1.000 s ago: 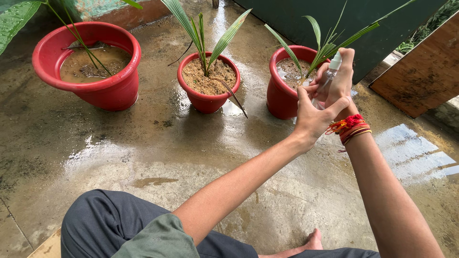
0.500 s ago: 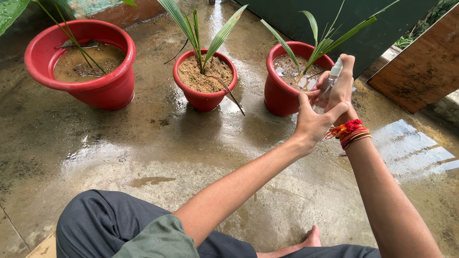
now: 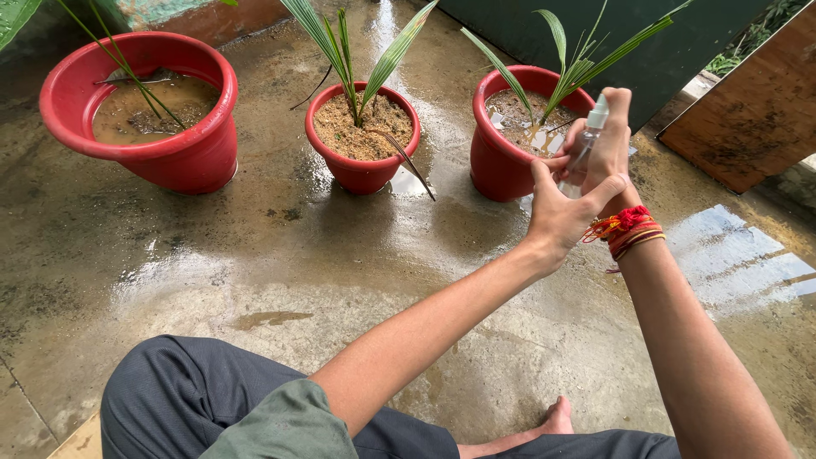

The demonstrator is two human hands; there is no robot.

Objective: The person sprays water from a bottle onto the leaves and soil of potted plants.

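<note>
So: small clear spray bottle (image 3: pixel 586 153) with a white nozzle on top, held upright in the air, just in front of the right-hand red pot (image 3: pixel 501 161) and pointed roughly at it. Bottle body is see-through, slim, mostly hidden by fingers; can't tell the fill level.

Right hand (image 3: pixel 610 144) is wrapped around the bottle, one finger up at the nozzle, which looks like a grip for pressing the pump. Red and orange threads (image 3: pixel 629 229) are tied at that wrist. Left hand (image 3: pixel 557 212) is cupped against the bottle's lower part from the near side, fingers partly spread, thumb out; probably steadying it. Both hands are together on the bottle, not apart.

That pot holds a young palm-like plant (image 3: pixel 569 51) with thin green blades, and the soil surface looks flooded and shiny. Middle red pot (image 3: pixel 361 170) has drier sandy soil and a similar plant (image 3: pixel 357 42); one brown blade hangs over its rim. Big red pot (image 3: pixel 161 144) at left is full of muddy water with a few thin stems.

All three stand on a wet concrete floor (image 3: pixel 255 272) with puddles reflecting light. Person sits on the floor, grey trousers (image 3: pixel 204 399) at the bottom, bare foot (image 3: pixel 557 416) showing. Dark green wall (image 3: pixel 595 25) and a brown board (image 3: pixel 748 110) stand behind.
</note>
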